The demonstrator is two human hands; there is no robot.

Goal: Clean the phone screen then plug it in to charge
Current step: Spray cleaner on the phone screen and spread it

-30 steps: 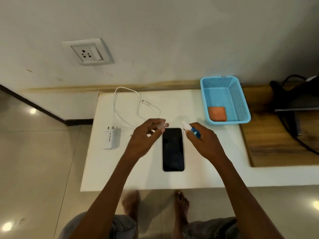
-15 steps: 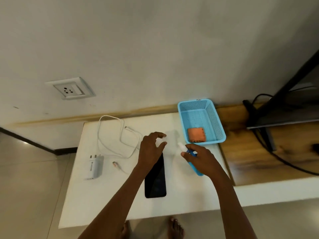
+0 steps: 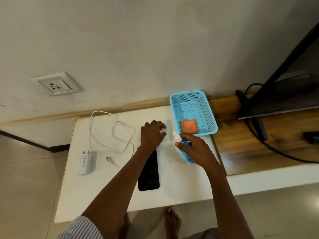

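A black phone (image 3: 149,175) lies screen up on the white table (image 3: 174,192), its far end hidden under my left forearm. My left hand (image 3: 151,134) hovers past the phone's far end, pinching a small clear cap (image 3: 163,131) in its fingertips. My right hand (image 3: 195,150) grips a blue spray bottle (image 3: 187,156) with a white nozzle (image 3: 176,136), tilted toward the left. An orange cloth (image 3: 189,127) lies in the blue basket (image 3: 208,114). A white charger adapter (image 3: 86,163) and a loose white cable (image 3: 112,135) lie on the table's left side.
A white wall socket (image 3: 56,84) sits on the wall above the table's left end. To the right lies a wooden surface (image 3: 241,152) with a black monitor (image 3: 283,94) and black cables (image 3: 279,152). My bare feet show below the table's near edge.
The view tilted up and shifted. My left hand carried the cap farther from me, past the phone's far end. My right hand moved the bottle right, toward the basket.
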